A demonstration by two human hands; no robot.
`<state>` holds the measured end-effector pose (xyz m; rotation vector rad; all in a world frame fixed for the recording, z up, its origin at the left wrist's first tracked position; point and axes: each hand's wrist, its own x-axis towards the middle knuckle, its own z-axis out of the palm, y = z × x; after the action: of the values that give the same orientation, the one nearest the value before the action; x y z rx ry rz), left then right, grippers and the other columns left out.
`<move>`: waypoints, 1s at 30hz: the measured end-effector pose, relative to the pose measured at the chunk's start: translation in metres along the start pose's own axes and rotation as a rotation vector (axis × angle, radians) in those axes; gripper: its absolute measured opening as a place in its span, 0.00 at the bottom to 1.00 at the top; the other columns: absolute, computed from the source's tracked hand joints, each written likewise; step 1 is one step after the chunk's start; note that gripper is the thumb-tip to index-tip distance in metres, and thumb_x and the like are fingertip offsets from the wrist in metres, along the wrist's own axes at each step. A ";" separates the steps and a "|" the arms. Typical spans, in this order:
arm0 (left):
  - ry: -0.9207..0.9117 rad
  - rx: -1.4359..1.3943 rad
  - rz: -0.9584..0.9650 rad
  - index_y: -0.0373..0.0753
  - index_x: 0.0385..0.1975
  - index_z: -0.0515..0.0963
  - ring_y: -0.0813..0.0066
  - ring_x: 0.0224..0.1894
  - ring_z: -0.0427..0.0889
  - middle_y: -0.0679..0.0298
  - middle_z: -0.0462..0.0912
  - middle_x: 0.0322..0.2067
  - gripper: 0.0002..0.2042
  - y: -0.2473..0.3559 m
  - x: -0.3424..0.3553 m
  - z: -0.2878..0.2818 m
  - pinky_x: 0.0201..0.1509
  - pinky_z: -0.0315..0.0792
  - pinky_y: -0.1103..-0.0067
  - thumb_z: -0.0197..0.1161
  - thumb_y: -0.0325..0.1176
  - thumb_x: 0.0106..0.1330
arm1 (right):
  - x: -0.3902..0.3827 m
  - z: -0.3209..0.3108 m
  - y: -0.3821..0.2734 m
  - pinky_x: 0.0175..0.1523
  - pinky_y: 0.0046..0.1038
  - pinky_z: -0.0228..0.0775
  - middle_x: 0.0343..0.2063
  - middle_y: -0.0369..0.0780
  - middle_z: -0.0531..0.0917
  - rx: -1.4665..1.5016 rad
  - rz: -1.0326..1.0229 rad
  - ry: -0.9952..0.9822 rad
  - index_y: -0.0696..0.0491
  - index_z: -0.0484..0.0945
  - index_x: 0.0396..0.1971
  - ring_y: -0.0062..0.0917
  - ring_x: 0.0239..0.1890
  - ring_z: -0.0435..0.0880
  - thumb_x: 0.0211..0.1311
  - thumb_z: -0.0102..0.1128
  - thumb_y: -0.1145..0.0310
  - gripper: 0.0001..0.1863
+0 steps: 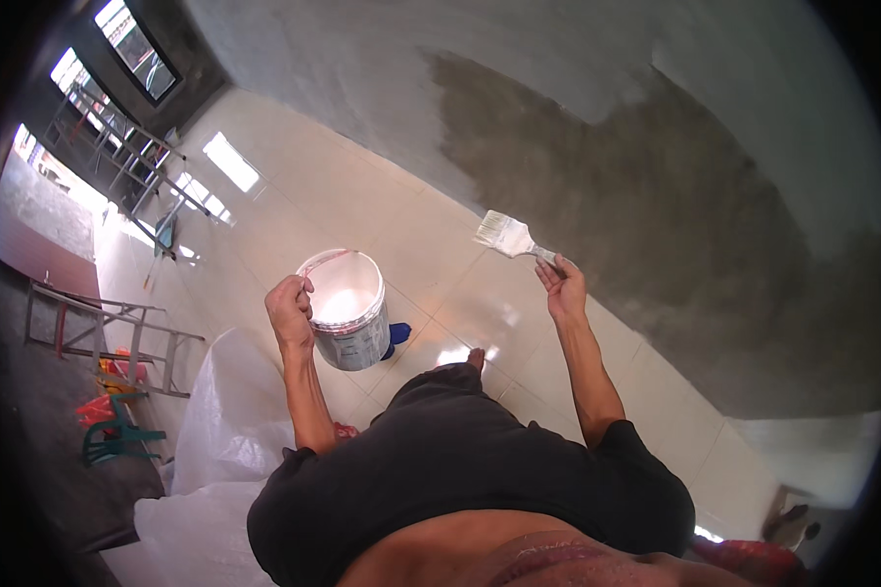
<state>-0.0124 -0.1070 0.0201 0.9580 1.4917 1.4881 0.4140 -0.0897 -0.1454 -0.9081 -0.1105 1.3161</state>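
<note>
Judging by the painted wall (294, 59), work is running partway — pale grey coating (558, 59) is covering the upper stretch, a broad brown-grey patch (597, 196) is seemingly awaiting its turn. Right hand (565, 290) is reaching forward, grip pinching the white-smeared flat brush (507, 233) by its handle, bristles pointing left. Left hand (291, 311) is curling closed on the round white plastic bucket (352, 338) — rim or handle, cannot tell.

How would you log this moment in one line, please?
left hand: holds bucket | right hand: holds brush | wall: part darker, part lighter
</note>
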 end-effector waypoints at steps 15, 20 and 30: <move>0.048 -0.010 0.036 0.35 0.18 0.72 0.89 0.11 0.47 0.77 0.54 0.09 0.12 -0.017 0.061 -0.092 0.14 0.39 0.84 0.52 0.32 0.63 | -0.096 -0.095 0.067 0.54 0.37 0.77 0.41 0.46 0.79 0.025 -0.142 0.330 0.61 0.71 0.41 0.41 0.47 0.83 0.65 0.56 0.72 0.10; -0.053 -0.058 -0.005 0.34 0.19 0.72 0.89 0.11 0.47 0.76 0.55 0.10 0.12 -0.023 0.108 -0.107 0.14 0.40 0.84 0.52 0.31 0.64 | -0.086 -0.063 0.093 0.57 0.38 0.75 0.42 0.44 0.78 0.023 -0.178 0.264 0.60 0.70 0.42 0.41 0.48 0.82 0.65 0.56 0.72 0.10; -0.378 0.045 -0.096 0.34 0.21 0.72 0.88 0.14 0.49 0.76 0.56 0.11 0.13 -0.021 0.179 -0.093 0.19 0.41 0.83 0.50 0.33 0.66 | -0.068 0.064 0.144 0.58 0.37 0.74 0.42 0.45 0.80 0.135 -0.116 0.276 0.57 0.73 0.39 0.39 0.49 0.82 0.65 0.57 0.70 0.08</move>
<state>-0.1671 0.0205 -0.0078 1.1088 1.2794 1.1336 0.2464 -0.1196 -0.1650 -0.9442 0.1369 1.0671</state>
